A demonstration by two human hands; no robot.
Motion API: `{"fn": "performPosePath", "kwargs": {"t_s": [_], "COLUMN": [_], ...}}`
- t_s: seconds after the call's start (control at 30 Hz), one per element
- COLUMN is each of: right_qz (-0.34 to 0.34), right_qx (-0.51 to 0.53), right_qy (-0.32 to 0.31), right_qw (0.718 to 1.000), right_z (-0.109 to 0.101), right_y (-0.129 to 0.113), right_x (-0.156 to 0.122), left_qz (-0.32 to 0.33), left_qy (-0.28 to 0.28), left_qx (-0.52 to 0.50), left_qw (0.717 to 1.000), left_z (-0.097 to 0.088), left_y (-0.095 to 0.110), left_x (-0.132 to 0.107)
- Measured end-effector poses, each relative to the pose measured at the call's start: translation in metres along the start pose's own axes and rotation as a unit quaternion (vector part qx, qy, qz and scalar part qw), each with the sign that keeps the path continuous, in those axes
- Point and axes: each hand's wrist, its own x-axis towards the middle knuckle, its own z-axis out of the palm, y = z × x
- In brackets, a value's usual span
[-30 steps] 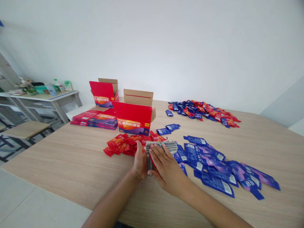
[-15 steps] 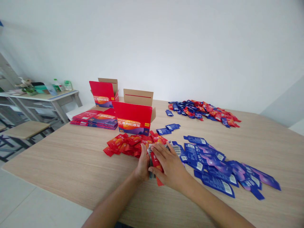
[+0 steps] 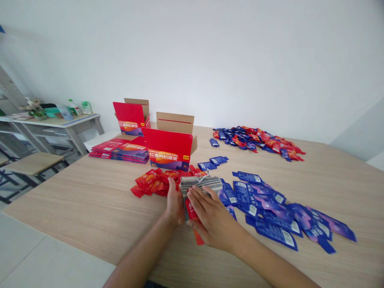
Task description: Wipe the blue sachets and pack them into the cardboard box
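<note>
Both my hands hold a stack of sachets [image 3: 200, 183] stood on edge on the wooden table [image 3: 90, 200], its silver edges facing up. My left hand [image 3: 175, 202] presses the stack's left side with closed fingers. My right hand [image 3: 211, 218] wraps the right side, and a red sachet [image 3: 196, 236] pokes out under it. Loose red sachets [image 3: 153, 182] lie just left of the stack. Blue sachets [image 3: 270, 208] spread out to the right. An open red box [image 3: 169, 150] stands right behind the stack.
A second open red box [image 3: 132, 117] and a pile of flat box blanks [image 3: 120, 151] sit at the back left. A mixed heap of red and blue sachets [image 3: 258, 141] lies at the far side. A grey desk [image 3: 51, 124] with bottles stands left.
The stack was tipped down flat under my right hand half a second ago and now stands on edge again, silver edges up. Both hands stayed in about the same place.
</note>
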Motion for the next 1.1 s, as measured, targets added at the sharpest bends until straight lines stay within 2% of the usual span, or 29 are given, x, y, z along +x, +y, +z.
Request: {"fn": "performPosePath", "kwargs": {"t_s": [0.13,0.23,0.4,0.63,0.9,1.1], "right_qz": [0.026,0.043,0.063,0.110,0.187,0.209], "right_qx": [-0.031,-0.057,-0.065,-0.033,-0.016,0.099], "right_qy": [0.011,0.025,0.039,0.059,0.073,0.070], "right_qw": [0.999,0.997,0.995,0.992,0.980,0.970], "right_z": [0.008,0.017,0.025,0.017,0.015,0.009], "right_y": [-0.007,-0.002,0.012,0.023,0.033,0.051], "right_x": [0.001,0.002,0.003,0.003,0.003,0.004], "left_qz": [0.011,0.025,-0.012,0.033,0.021,-0.007], "left_qy": [-0.002,-0.009,-0.028,-0.067,-0.101,-0.119], "left_qx": [0.011,0.028,0.058,0.104,0.112,0.128], "left_qw": [1.000,0.999,0.998,0.992,0.988,0.985], "left_z": [0.003,0.001,-0.008,-0.015,-0.018,-0.022], "left_y": [0.002,-0.003,-0.014,-0.024,-0.025,-0.034], "left_x": [0.000,0.001,0.003,0.005,0.007,0.010]}}
